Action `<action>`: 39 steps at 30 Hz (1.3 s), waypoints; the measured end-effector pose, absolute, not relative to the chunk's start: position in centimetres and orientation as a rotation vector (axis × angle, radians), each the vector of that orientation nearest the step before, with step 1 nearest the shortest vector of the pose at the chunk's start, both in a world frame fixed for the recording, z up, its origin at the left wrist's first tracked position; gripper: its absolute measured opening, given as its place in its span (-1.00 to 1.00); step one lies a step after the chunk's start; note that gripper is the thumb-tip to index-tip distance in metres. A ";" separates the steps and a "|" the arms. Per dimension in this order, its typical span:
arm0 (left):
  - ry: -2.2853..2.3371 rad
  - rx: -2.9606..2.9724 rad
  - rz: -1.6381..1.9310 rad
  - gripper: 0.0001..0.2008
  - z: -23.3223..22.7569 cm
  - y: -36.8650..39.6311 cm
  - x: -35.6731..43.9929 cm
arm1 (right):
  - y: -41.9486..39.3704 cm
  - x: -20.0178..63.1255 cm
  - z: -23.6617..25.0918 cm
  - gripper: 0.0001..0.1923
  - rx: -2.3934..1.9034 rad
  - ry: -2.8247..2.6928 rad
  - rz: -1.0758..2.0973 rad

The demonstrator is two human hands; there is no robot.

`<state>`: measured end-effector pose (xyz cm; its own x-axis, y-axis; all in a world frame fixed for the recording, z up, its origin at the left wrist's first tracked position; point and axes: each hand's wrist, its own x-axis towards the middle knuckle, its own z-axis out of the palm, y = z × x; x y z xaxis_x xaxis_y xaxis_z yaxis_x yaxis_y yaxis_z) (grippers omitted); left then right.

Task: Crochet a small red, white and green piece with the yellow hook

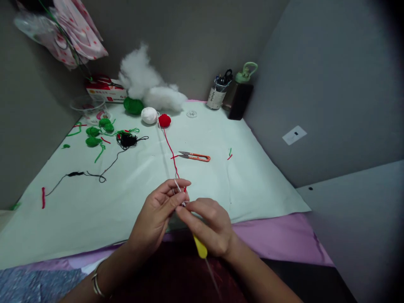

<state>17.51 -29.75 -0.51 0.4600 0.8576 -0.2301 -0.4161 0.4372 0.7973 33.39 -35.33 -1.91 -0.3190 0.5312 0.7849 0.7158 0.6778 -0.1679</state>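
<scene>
My left hand [154, 219] is closed at the table's near edge, its thumb and fingers pinching a small piece of yarn work [183, 203] that is mostly hidden. White yarn [177, 185] passes over its raised index finger. From the red yarn ball [164, 120] a red strand [170, 149] runs down to the same fingers. Touching the left fingertips, my right hand [211, 223] is wrapped round a crochet hook, whose yellow handle [200, 247] sticks out below the palm. The hook's tip is too small to make out. Beside the red ball lies a white yarn ball [149, 115].
Orange-handled thread snips [197, 157] lie beyond my hands. Left are black yarn [128, 140], small green pieces [93, 141] and a clear tub [91, 110]. White stuffing [158, 92] sits at the back, with a pen holder [217, 96], bottle [246, 73] and phone [240, 102] farther right.
</scene>
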 end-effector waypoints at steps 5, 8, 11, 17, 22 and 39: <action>0.801 0.739 0.953 -0.75 -0.1 -28.9 16.6 | -34.1 32.8 -1.7 -0.42 -1.004 -1.887 0.027; 0.864 0.845 0.988 -0.72 -0.2 -28.3 16.0 | -33.3 33.1 -1.2 -0.25 -1.048 -1.816 0.509; 0.888 0.951 0.939 -0.72 -0.6 -27.7 15.3 | -32.2 33.6 -0.4 -0.29 -1.009 -1.762 0.920; 0.898 1.098 0.875 -0.74 -0.9 -26.7 14.3 | -30.5 33.5 0.8 -0.38 -1.041 -1.652 1.273; 0.924 1.171 0.952 -0.82 -0.8 -26.2 13.9 | -29.9 32.1 0.5 -0.71 -1.143 -1.670 1.024; 0.854 0.912 1.021 -0.79 -1.3 -25.6 13.1 | -28.2 31.8 1.1 -0.76 -1.272 -1.478 1.071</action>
<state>13.06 -25.56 -1.35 0.2900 0.9443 -0.1556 -0.3200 0.2490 0.9141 31.84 -28.19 1.13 -0.0825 0.9930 0.0845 0.2283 0.1014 -0.9683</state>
